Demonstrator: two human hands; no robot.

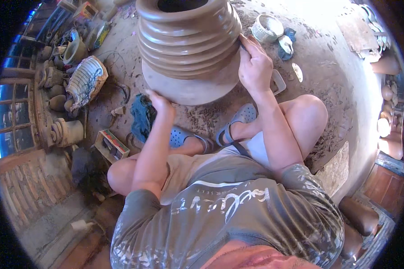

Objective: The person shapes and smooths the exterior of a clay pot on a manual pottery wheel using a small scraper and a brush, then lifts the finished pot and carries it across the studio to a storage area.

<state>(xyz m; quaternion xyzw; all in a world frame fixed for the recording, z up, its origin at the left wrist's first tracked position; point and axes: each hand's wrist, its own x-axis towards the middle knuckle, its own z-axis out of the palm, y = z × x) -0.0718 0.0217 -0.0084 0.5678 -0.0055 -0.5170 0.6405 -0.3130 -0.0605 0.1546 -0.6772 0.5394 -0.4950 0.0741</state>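
A large wet clay pot (188, 42) with ridged, ringed walls and a wide dark mouth stands upright on a pale round pottery wheel (191, 92) in front of me. My left hand (161, 103) is at the wheel's near left edge, its fingers curled against the rim and partly hidden. At the pot's right wall, my right hand (256, 65) has its fingers bent together against the clay. Something small and dark shows at those fingertips, too little of it to name. A dark blue-green cloth (142, 117) hangs beside my left wrist.
A whitish bucket (267, 28) and a bundled blue cloth (286, 44) lie beyond my right hand. Near my right forearm is a shallow tray (278, 82). To the left are a ribbed basket (89, 80) and a small box (112, 145). My clogs (243, 116) rest below the wheel.
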